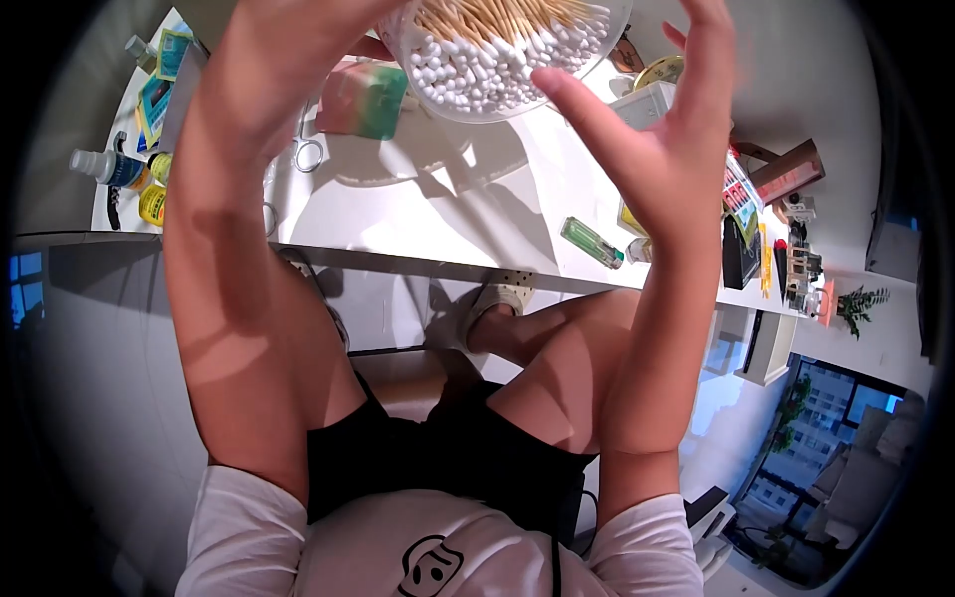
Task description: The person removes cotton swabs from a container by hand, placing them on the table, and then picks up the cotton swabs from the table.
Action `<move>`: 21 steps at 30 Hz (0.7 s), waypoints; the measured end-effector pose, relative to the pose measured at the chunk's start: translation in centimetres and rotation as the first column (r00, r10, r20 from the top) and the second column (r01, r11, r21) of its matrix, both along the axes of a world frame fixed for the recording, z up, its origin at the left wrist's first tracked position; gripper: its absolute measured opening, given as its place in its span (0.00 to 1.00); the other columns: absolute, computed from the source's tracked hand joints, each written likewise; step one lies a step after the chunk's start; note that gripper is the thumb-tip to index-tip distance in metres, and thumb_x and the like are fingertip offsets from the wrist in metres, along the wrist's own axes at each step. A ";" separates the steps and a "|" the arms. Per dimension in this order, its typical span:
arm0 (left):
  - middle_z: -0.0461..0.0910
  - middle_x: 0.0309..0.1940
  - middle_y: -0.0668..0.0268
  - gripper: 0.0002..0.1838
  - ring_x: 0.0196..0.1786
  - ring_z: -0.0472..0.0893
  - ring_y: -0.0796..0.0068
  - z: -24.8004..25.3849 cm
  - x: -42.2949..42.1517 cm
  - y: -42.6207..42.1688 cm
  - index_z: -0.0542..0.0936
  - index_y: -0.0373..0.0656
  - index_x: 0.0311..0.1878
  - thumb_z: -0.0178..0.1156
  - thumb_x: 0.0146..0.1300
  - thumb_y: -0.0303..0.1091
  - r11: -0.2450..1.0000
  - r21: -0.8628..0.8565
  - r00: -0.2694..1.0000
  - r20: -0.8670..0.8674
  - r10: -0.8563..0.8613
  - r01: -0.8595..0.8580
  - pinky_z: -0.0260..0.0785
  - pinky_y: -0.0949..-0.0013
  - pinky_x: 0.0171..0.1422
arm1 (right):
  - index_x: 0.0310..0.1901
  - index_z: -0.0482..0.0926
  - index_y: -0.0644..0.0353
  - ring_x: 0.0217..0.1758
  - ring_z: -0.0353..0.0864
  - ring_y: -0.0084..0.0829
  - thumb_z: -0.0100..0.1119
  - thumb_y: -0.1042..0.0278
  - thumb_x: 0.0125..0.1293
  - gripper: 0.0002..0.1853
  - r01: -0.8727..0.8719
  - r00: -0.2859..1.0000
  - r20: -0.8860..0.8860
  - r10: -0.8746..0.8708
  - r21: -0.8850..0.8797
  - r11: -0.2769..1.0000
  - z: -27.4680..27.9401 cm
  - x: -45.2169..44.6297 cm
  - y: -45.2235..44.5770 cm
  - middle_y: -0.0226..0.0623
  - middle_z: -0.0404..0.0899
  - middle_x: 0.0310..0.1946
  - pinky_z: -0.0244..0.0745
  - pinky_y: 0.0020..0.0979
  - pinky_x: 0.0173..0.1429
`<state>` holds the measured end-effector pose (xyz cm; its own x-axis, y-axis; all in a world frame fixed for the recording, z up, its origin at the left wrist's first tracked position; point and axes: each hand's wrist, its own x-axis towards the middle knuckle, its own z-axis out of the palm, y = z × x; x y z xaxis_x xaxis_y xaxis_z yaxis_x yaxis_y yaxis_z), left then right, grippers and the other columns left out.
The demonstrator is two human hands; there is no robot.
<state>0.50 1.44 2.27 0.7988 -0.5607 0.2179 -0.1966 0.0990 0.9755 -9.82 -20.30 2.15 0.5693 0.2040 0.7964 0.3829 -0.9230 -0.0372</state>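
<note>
A clear round container [468,117] packed with cotton swabs [517,50] is tilted above the table at the top of the view. My left hand [313,30] holds it from the left side; most of that hand is cut off by the top edge, and a fingertip shows beside the container. My right hand [662,139] is on the other side, thumb and fingers spread wide. Its thumb tip overlaps the container's lower right edge, and I cannot tell whether it touches. Below the left wrist lie a pink and green packet [366,101] and scissors [307,154].
A green lighter [592,243] lies near the front edge of the white table [448,224]. Bottles, including a blue one [121,169] and a yellow one [153,205], stand at left. Boxes, among them a pinkish one [791,171], and small items crowd the right side.
</note>
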 end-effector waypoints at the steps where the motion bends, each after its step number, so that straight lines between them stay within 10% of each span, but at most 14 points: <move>1: 0.85 0.43 0.58 0.26 0.47 0.83 0.74 0.1 -0.1 0.1 0.78 0.30 0.57 0.69 0.66 0.43 1.000 -0.004 1.000 -0.006 -0.014 0.014 0.75 0.74 0.54 | 0.73 0.67 0.63 0.74 0.70 0.50 0.81 0.67 0.51 0.47 -0.002 0.982 -0.188 0.031 0.153 0.988 0.0 -0.2 0.1 0.57 0.67 0.72 0.65 0.42 0.76; 4: 0.85 0.44 0.58 0.25 0.49 0.83 0.73 0.5 -0.1 0.5 0.78 0.31 0.57 0.68 0.67 0.43 0.995 -0.045 0.995 -0.052 -0.087 0.085 0.75 0.73 0.56 | 0.78 0.56 0.68 0.78 0.66 0.49 0.86 0.62 0.49 0.59 -0.571 0.731 0.206 0.650 0.706 0.419 -2.5 1.7 -0.1 0.58 0.66 0.72 0.62 0.45 0.80; 5: 0.85 0.44 0.58 0.26 0.49 0.83 0.73 0.2 -0.1 0.4 0.78 0.31 0.57 0.68 0.67 0.44 0.989 -0.085 0.989 -0.077 -0.125 0.119 0.75 0.74 0.56 | 0.78 0.57 0.68 0.77 0.68 0.49 0.86 0.62 0.49 0.58 -0.319 0.883 -0.069 0.465 0.638 0.701 -2.2 0.9 -0.3 0.57 0.68 0.71 0.65 0.45 0.78; 8: 0.83 0.52 0.59 0.33 0.55 0.81 0.70 -1.5 0.9 0.4 0.78 0.34 0.62 0.65 0.66 0.52 0.996 -0.079 0.998 -0.050 -0.034 0.030 0.71 0.69 0.62 | 0.76 0.61 0.67 0.72 0.75 0.48 0.85 0.60 0.51 0.55 -0.011 0.942 -0.300 0.151 0.423 0.906 -0.4 0.0 0.4 0.56 0.74 0.67 0.71 0.44 0.73; 18: 0.78 0.57 0.56 0.39 0.61 0.76 0.66 -3.0 1.4 0.1 0.72 0.32 0.70 0.60 0.66 0.56 0.999 -0.011 0.999 0.014 -0.051 0.052 0.73 0.66 0.62 | 0.75 0.64 0.65 0.73 0.73 0.50 0.79 0.58 0.59 0.46 -0.071 0.945 -0.284 0.163 0.308 0.949 -1.6 0.1 0.1 0.50 0.72 0.69 0.66 0.43 0.76; 21: 0.83 0.48 0.65 0.30 0.45 0.83 0.75 -3.0 1.0 -0.6 0.76 0.34 0.63 0.72 0.65 0.43 0.979 -0.193 0.982 -0.162 -0.101 0.069 0.76 0.71 0.51 | 0.64 0.77 0.56 0.63 0.80 0.47 0.71 0.64 0.62 0.28 -0.113 0.961 -0.163 0.222 0.501 0.858 -1.9 0.0 1.2 0.45 0.80 0.59 0.74 0.42 0.66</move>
